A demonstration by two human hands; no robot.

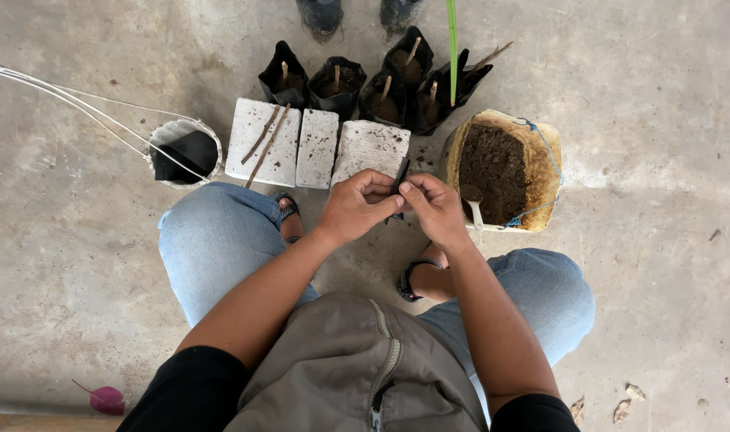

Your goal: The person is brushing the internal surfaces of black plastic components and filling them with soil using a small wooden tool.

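My left hand (355, 206) and my right hand (434, 206) meet in front of me, both pinching a small flat black plastic bag (399, 178) held upright between the fingertips. Just beyond the hands lie three white foam blocks (370, 146) in a row on the concrete floor. Two thin brown sticks (265, 140) rest on the leftmost block. Behind the blocks stand several black bags filled with soil (337, 84), each with a short stick cutting planted in it.
A tan bucket (546, 172) of dark soil with a white scoop (473, 204) sits to the right. A small white pail (183, 152) holding black bags stands at left with a wire handle. Another person's shoes (321, 14) show at the top. A pink flower (107, 399) lies lower left.
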